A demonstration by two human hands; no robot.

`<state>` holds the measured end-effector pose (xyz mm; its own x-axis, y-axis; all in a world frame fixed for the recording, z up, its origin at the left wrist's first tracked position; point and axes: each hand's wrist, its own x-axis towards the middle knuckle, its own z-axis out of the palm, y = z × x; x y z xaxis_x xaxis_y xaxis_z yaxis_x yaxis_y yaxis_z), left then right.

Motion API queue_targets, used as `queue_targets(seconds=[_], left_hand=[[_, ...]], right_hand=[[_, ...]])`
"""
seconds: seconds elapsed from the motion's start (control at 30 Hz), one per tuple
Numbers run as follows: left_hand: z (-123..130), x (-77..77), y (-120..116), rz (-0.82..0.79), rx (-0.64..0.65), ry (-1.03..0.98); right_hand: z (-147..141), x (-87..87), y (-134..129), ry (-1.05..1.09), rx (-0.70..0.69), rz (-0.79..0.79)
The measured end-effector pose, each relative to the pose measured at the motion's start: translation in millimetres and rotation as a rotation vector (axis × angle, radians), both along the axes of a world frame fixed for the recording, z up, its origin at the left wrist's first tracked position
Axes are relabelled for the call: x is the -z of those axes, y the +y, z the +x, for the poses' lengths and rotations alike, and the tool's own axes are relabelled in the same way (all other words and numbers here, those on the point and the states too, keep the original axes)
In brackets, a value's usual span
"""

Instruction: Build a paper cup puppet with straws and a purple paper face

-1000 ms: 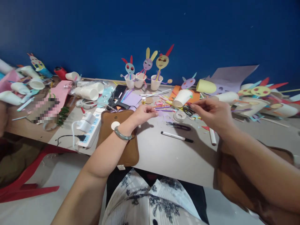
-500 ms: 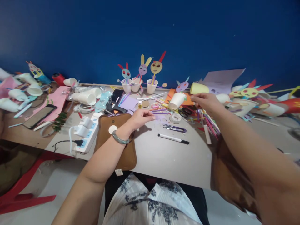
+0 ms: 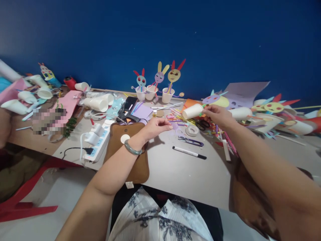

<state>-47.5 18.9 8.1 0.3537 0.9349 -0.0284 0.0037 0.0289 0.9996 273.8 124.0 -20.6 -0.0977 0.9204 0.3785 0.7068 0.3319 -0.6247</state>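
My right hand (image 3: 218,116) is closed at the mouth end of a white paper cup (image 3: 192,111), which lies tilted on its side with its base to the left. Green pieces show by the fingertips, and a purple paper face (image 3: 211,99) with light-blue ears sits just above them. Over the table's middle, my left hand (image 3: 157,128) has thumb and fingers pinched together; anything between them is too small to make out. Below the hands lie a tape roll (image 3: 192,130), purple thread snips (image 3: 191,141) and a black-and-white marker (image 3: 189,152).
Three cup figures (image 3: 167,95) stand by the blue wall. A glue gun (image 3: 129,115), power strip (image 3: 100,144) and brown pad (image 3: 127,157) lie left. More cup figures (image 3: 268,117) crowd the right. Scissors (image 3: 202,125) lie beneath the right hand. A person's arm (image 3: 4,124) shows far left.
The paper cup has tipped further onto its side, and its purple face has swung right and down, at my right hand. My left hand stays pinched. The whole view has shifted slightly.
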Motion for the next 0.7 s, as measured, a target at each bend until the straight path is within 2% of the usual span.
queue_targets(seconds=[0.1, 0.2, 0.27, 0.4, 0.5, 0.7], left_hand=[[-0.5, -0.4, 1.2, -0.02, -0.012, -0.059], [-2.4, 0.3, 4.2, -0.045, -0.03, -0.158], [-4.6, 1.0, 6.3, -0.058, -0.042, -0.226], [-10.5, 0.0, 8.5, -0.12, -0.023, -0.358], [-15.8, -4.5, 7.6, -0.164, 0.043, -0.412], [-25.5, -13.2, 3.6, -0.182, 0.31, -0.396]], right_hand=[[-5.3, -8.3, -14.2, 0.095, -0.061, -0.179], [-12.1, -21.7, -36.1, 0.159, -0.118, -0.238], [-18.8, -31.2, -52.8, 0.194, -0.22, -0.23], [-36.6, -43.3, -78.4, 0.219, -0.464, -0.103], [-50.8, -45.5, -84.9, 0.278, -0.552, -0.115], [-71.8, -43.3, -85.7, 0.56, -0.523, -0.144]])
